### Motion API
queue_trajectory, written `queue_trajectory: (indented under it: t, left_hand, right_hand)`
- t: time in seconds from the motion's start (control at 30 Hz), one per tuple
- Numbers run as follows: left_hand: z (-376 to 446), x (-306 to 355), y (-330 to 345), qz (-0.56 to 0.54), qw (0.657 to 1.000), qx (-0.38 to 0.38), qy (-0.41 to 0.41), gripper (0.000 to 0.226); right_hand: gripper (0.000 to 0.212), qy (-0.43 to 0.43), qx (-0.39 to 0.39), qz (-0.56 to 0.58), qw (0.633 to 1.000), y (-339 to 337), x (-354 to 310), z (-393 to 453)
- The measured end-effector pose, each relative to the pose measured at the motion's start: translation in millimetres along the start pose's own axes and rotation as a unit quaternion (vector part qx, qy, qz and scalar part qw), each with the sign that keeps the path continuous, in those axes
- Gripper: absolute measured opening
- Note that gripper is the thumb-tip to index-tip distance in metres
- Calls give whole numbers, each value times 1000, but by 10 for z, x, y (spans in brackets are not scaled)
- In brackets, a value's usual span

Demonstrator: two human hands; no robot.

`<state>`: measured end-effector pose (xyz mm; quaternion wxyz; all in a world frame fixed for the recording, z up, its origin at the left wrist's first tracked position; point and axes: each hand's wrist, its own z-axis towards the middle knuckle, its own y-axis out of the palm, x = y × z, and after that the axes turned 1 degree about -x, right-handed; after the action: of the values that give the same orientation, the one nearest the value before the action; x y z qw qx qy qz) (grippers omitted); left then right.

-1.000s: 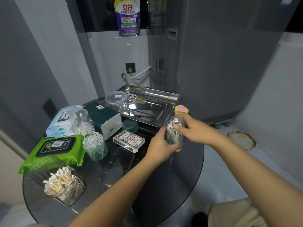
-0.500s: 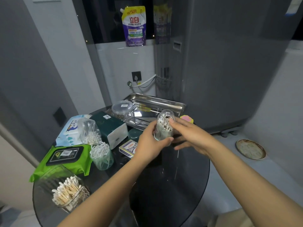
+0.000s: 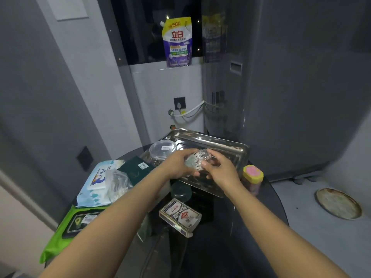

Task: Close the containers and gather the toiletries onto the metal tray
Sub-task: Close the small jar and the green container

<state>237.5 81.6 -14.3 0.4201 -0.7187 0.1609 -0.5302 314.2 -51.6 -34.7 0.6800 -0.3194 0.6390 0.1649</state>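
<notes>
Both hands hold a small clear jar of cotton swabs in the air over the metal tray, which sits at the twelve o'clock edge of the round dark counter. The left hand wraps its fingers round the jar's body from nine o'clock, and the right hand pinches its far end from three o'clock. The jar looks tilted on its side; the blur makes it hard to say whether its clear cap is fully seated.

The step in hand seems to be closing this jar and bringing it to the tray. The next move calls for a firm press or twist of the cap, then setting the jar upright on a bare part of the tray floor.

Much is left to gather: a lidded round tub at the tray's nine o'clock rim, a pink-and-yellow-topped jar just beside its four o'clock corner, a green lid at six o'clock, and farther toward eight o'clock a tissue pack and a green wipes pack. A card box lies near the counter's middle.
</notes>
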Motion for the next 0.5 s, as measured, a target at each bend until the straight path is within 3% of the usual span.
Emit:
queue_trajectory:
  t: [0.13, 0.27, 0.4, 0.5]
  left_hand:
    - [176, -93, -34, 104, 993, -55, -2, 81]
    - [241, -166, -53, 118, 990, -77, 9, 82]
    - [201, -170, -68, 113, 990, -83, 29, 59]
    - [201, -232, -10, 154, 987, -41, 26, 51]
  right_hand:
    - [45, 27, 23, -74, 997, 39, 58, 100]
    - [40, 36, 8, -114, 993, 35, 79, 140]
    - [39, 84, -46, -162, 982, 68, 145, 162]
    - [37, 94, -82, -200, 972, 114, 156, 168]
